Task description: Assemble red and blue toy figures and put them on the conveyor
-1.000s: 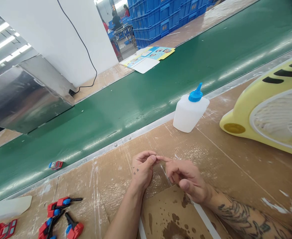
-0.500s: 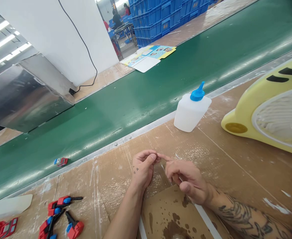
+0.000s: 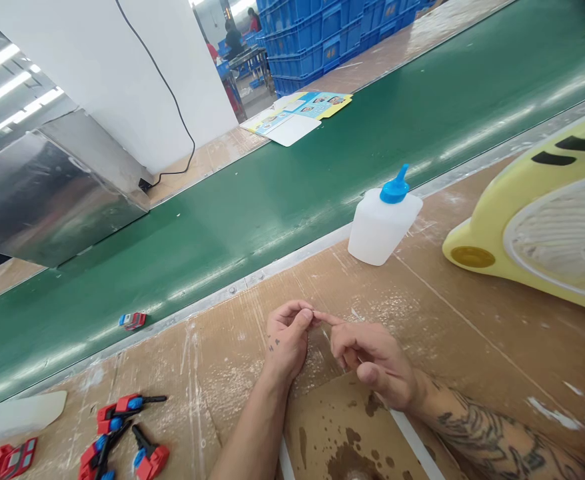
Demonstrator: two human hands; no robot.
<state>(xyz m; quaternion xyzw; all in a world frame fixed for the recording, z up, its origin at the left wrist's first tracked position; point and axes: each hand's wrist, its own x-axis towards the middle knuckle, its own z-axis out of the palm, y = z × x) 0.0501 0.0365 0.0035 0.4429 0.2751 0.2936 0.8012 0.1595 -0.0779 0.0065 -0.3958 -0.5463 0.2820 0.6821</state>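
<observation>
Over the brown work surface, my left hand (image 3: 287,337) is closed, thumb pressed to its curled fingers in a pinch. The outstretched index finger of my right hand (image 3: 372,357) reaches into that pinch; whether anything small sits between them is hidden. My right hand's other fingers are loosely curled, its thumb apart, with nothing visible in the palm. Below both hands lies a stained cardboard piece (image 3: 332,420). A white squeeze bottle (image 3: 382,230) with a blue nozzle stands upright beyond my right hand. Left of my left forearm lie several red, blue and black toy parts (image 3: 115,430).
A green conveyor belt (image 3: 222,230) runs diagonally past the table, carrying a small red and blue toy piece (image 3: 133,321). A yellow fan (image 3: 502,220) occupies the right side. Blue crates (image 3: 317,47) and a printed carton sheet (image 3: 297,120) are across the belt. Several people are far behind.
The small toy piece on the belt has shifted right and slightly upward. My hands hold nearly the same pose.
</observation>
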